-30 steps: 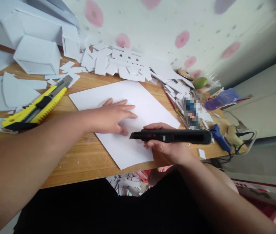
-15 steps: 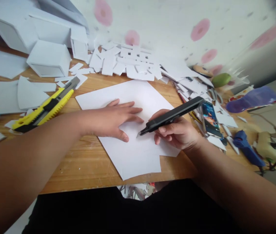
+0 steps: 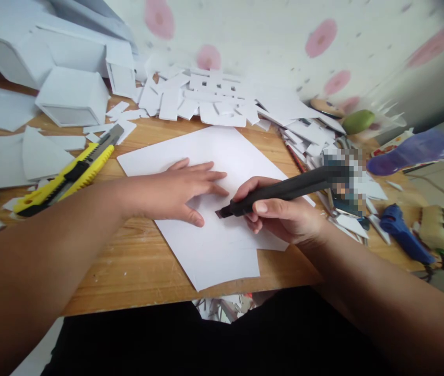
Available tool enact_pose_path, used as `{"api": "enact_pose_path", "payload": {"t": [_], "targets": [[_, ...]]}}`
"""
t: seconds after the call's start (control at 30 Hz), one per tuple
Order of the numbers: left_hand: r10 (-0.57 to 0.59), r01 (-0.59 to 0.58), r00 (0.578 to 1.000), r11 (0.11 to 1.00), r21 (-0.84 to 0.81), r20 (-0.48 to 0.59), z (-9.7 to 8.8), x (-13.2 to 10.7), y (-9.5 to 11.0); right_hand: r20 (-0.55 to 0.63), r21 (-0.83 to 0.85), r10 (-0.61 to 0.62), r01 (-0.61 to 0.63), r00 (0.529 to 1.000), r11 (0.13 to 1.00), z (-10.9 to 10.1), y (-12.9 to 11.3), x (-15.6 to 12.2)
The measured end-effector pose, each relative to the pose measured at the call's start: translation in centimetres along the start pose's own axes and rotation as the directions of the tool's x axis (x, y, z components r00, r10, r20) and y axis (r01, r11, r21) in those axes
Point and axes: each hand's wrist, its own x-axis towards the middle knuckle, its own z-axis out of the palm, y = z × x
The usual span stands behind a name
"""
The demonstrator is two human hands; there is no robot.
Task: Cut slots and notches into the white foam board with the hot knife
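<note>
A large white sheet point(image 3: 214, 245) lies on the wooden table point(image 3: 136, 266), one corner reaching the near edge. My left hand point(image 3: 178, 190) rests flat on the sheet, fingers stretched out and pointing right. My right hand point(image 3: 280, 216) is closed around a black utility knife point(image 3: 284, 190). The knife's tip points left and sits at the sheet's surface, just right of my left fingertips.
A yellow utility knife point(image 3: 67, 175) lies at the left. White boxes point(image 3: 71, 96) and several white cut pieces point(image 3: 206, 99) crowd the back. At the right are a blue glue gun point(image 3: 404, 237), a green fruit point(image 3: 357, 121), a purple object point(image 3: 412, 151) and cables.
My right hand has swung the black knife from level above the sheet down to its surface, tip near my left fingers. The left hand has stayed flat on the sheet.
</note>
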Motion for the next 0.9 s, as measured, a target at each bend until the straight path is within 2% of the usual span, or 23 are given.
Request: {"api": "enact_pose_path", "payload": {"t": [0.1,0.23,0.37,0.67,0.9], "targets": [[0.007,-0.006,1.000,1.000,0.020,-0.015,0.1,-0.1,0.0,-0.092,-0.167,-0.058,0.042,0.994,0.985,0.6,0.2,0.3],[0.011,-0.010,1.000,1.000,0.025,-0.016,0.1,0.0,0.0,-0.171,-0.254,-0.037,-0.008,0.985,0.967,1.2,0.8,0.6],[0.011,-0.011,1.000,1.000,0.025,-0.013,0.1,0.1,0.0,-0.212,-0.272,-0.032,-0.027,0.977,0.962,1.7,1.3,0.7],[0.013,-0.012,1.000,1.000,0.028,-0.020,0.0,0.0,0.1,-0.215,-0.256,-0.054,-0.002,0.975,0.967,1.9,1.5,0.7],[0.002,-0.002,1.000,0.999,0.040,-0.017,-0.1,0.1,0.1,-0.230,-0.239,-0.012,-0.044,0.973,0.970,2.1,1.5,0.6]]}}
